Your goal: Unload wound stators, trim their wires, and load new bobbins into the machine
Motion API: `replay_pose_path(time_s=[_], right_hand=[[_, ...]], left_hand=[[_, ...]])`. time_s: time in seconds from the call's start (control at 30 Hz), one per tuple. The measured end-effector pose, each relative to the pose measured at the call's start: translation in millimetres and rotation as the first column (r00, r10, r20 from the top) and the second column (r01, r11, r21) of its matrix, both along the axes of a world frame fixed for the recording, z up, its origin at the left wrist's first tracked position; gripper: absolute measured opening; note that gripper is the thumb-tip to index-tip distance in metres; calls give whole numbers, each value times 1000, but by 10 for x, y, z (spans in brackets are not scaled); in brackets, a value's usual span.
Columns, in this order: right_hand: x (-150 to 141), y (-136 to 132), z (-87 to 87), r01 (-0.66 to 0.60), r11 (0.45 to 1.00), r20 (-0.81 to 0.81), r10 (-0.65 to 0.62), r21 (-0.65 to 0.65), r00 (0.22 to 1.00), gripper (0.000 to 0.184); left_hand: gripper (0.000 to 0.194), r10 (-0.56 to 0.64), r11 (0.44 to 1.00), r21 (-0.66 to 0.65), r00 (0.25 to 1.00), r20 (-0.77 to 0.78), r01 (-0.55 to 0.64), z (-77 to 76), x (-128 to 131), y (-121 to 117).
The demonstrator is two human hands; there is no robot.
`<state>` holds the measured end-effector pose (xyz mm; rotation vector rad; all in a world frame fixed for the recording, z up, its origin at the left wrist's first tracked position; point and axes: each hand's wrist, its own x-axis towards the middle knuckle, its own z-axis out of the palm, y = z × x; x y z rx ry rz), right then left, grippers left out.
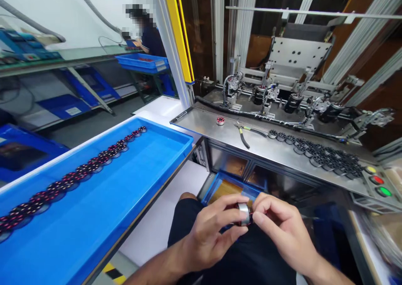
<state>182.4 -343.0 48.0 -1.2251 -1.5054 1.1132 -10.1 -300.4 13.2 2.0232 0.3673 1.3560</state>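
Over my lap, my left hand (210,230) and my right hand (279,226) meet around one small round motor part (244,213) with a silver ring. Both hands pinch it, left fingers curled on its left side, right fingertips on its right side. A long row of similar dark round parts with red windings (75,174) lies in the blue tray (103,205) to my left. Several dark round parts (320,155) lie in a cluster on the steel shelf (266,146) ahead.
A single red wound part (220,120) and pliers (243,135) lie on the steel shelf. Behind them stands a machine with motor fixtures (282,96). Yellow, red and green buttons (377,180) sit at the right. A person (147,33) works at a far bench with blue bins.
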Motion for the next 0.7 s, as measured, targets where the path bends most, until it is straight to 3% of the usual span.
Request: replay_pose_path(time_s=[0.1, 0.17, 0.23, 0.33, 0.47, 0.57, 0.7], right_hand=[[-27, 85, 66, -29, 999, 69, 27, 28, 997, 29], [16, 281, 124, -49, 994, 190, 29, 101, 981, 29], [93, 629, 164, -10, 974, 336, -68, 226, 939, 29], [197, 1321, 125, 143, 919, 426, -303, 367, 852, 38], [206, 2010, -97, 159, 905, 536, -367, 394, 760, 38], [190, 2155, -246, 159, 920, 577, -351, 358, 738, 37], [294, 2136, -305, 120, 952, 555, -264, 282, 789, 29]], left_hand=[[37, 33, 998, 51, 999, -36, -31, 0, -69, 45], [36, 91, 995, 39, 996, -21, -90, -14, -112, 68], [37, 154, 988, -5, 988, 8, -154, -42, -144, 87], [39, 201, 974, -116, 977, 66, -193, -89, -174, 103], [39, 225, 956, -214, 969, 104, -199, -115, -220, 75], [39, 238, 950, -233, 965, 107, -208, -105, -278, 33], [38, 250, 945, -244, 961, 117, -217, -84, -332, -9]])
